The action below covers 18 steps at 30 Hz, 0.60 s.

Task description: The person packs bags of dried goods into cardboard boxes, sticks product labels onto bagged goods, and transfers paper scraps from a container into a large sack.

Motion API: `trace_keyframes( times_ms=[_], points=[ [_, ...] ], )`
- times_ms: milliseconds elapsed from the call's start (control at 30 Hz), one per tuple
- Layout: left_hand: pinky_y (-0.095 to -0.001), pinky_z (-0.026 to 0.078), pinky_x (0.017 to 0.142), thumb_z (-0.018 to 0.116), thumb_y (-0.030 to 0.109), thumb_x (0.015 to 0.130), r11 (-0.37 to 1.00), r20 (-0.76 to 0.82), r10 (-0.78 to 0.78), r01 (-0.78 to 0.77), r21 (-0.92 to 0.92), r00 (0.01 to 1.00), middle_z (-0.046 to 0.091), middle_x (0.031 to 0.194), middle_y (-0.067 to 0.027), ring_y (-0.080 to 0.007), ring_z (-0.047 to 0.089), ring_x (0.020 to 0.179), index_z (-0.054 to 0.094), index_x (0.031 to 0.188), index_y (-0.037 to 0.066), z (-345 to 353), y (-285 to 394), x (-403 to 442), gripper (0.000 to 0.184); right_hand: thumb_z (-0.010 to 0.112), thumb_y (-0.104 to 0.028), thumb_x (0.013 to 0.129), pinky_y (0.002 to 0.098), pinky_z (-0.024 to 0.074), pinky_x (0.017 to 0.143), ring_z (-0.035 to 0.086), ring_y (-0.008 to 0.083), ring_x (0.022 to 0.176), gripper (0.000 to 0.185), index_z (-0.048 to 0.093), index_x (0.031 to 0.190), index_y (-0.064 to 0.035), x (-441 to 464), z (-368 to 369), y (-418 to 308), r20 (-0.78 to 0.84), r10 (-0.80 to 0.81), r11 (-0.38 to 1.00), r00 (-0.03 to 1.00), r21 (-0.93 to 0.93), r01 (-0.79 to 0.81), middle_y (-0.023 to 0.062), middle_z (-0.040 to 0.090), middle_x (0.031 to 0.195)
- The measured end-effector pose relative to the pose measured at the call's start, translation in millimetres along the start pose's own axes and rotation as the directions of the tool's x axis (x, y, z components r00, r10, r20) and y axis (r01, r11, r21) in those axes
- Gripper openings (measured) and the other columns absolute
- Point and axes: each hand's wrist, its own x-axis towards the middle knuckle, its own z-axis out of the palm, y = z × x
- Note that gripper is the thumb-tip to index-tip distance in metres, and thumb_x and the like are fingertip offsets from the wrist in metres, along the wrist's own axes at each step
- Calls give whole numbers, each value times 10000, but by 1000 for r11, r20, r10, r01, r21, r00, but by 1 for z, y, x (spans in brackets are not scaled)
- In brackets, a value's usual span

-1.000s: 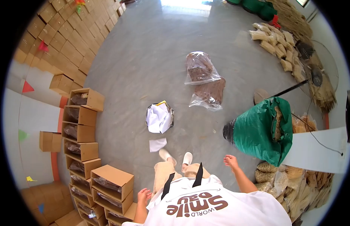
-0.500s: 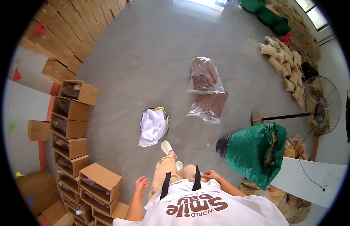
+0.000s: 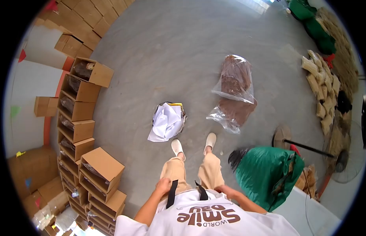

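Note:
My left hand (image 3: 164,185) is against the left thigh of the tan trousers (image 3: 174,172), its fingers curled inward and mostly hidden. At the right thigh is my right hand (image 3: 226,191), its fingertips hidden beside the trousers and shirt. In front of my feet stands a round container (image 3: 184,118) with crumpled white sheets (image 3: 166,121) spilling over its near rim. Two clear plastic bags of brown material, a far one (image 3: 236,76) and a nearer one (image 3: 235,114), lie partly overlapping on the floor ahead to the right.
Open cartons (image 3: 83,111) holding plastic-wrapped contents are stacked along the left. A large green sack (image 3: 265,173) is close on my right, with a fan's base (image 3: 282,137) beyond it. Pale bundles (image 3: 322,84) lie at the far right.
Both hands have come in against the thighs; the left was held out to the side. My feet now stand apart near the container. The view has turned, shifting the bags rightward.

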Motion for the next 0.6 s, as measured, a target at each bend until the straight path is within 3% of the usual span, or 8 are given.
trace_keyframes(
  times_ms=[33,167,233,300,367,433,500,600],
  points=[
    [-392,448,766,568,168,687,1000,-6,-14,14,-6,1000,587,940,-158,-334,553,869,612,923,91,1,9,7,253,571,-129,623,337,437,660,582,253,741,277,583,855,22,1,-6,6,43,-133,990,990,46,131,171,606,798],
    [-403,454,630,525,87,691,994,106,-108,106,28,988,610,746,-137,-329,582,741,624,796,66,0,54,-1,147,568,-136,634,353,423,659,567,228,739,335,557,910,53,15,-27,37,378,104,962,920,-273,4,184,602,807],
    [-376,442,595,504,25,657,853,473,135,141,-502,870,599,737,-166,-300,579,712,603,765,22,3,71,-1,147,557,-142,658,359,423,661,562,227,719,303,551,870,75,28,-20,89,531,58,977,845,-205,61,191,606,801],
    [-358,429,570,490,-8,622,830,513,278,66,-554,812,588,715,-192,-284,569,679,581,741,-23,27,75,-3,151,566,-180,677,371,420,661,561,277,768,326,552,917,41,31,-25,99,636,79,977,768,-201,65,210,594,854],
    [-359,436,582,501,-6,609,921,665,299,-24,-389,684,588,715,-201,-296,567,678,576,754,-45,29,86,6,168,579,-106,668,337,429,663,544,202,731,290,552,923,30,38,-36,101,638,-184,979,748,183,85,117,607,789],
    [-353,445,596,507,-16,615,943,721,284,-47,-330,632,594,726,-197,-291,572,680,581,780,-54,29,91,25,185,594,-83,652,314,442,630,540,178,671,232,582,868,2,57,-77,41,510,-129,990,850,115,81,63,592,701],
    [-349,449,598,538,20,658,885,713,376,0,-467,592,604,742,-176,-287,578,693,597,798,-23,24,85,58,158,607,-74,625,307,447,574,551,173,618,157,608,776,-30,101,-98,81,558,213,969,802,-18,-245,58,589,641],
    [-364,454,642,530,89,731,940,522,199,-10,-342,829,611,784,-155,-299,582,732,618,822,39,28,53,124,136,603,-77,590,333,452,552,578,235,599,146,630,733,-66,177,-156,102,179,-26,923,983,-374,92,92,609,656]
  ],
)
